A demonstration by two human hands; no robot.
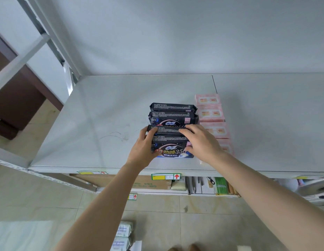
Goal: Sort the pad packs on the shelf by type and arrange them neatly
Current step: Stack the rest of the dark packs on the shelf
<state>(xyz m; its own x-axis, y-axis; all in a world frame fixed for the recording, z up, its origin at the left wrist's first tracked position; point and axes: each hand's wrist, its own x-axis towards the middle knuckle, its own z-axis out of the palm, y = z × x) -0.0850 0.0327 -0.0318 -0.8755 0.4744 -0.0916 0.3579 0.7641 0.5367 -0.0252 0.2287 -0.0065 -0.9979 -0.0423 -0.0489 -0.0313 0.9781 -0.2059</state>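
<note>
Several black pad packs stand upright in a front-to-back row on the grey shelf (pixel 103 113). The front black pack (pixel 173 147) shows a moon picture and "350". My left hand (pixel 143 147) grips its left end, thumb on the pack behind it. My right hand (pixel 201 142) holds the right end, fingers lying over the top edge of the second black pack (pixel 166 129). Two more black packs (pixel 173 117) stand behind. A row of pink pad packs (pixel 209 113) runs along the right of the black row, partly hidden by my right hand.
The shelf's left half and far right are bare. Its front edge carries price labels (pixel 165 176). A lower shelf holds a cardboard box (pixel 148 183) and green packets (pixel 220 185). White packs (pixel 124 230) lie on the tiled floor below.
</note>
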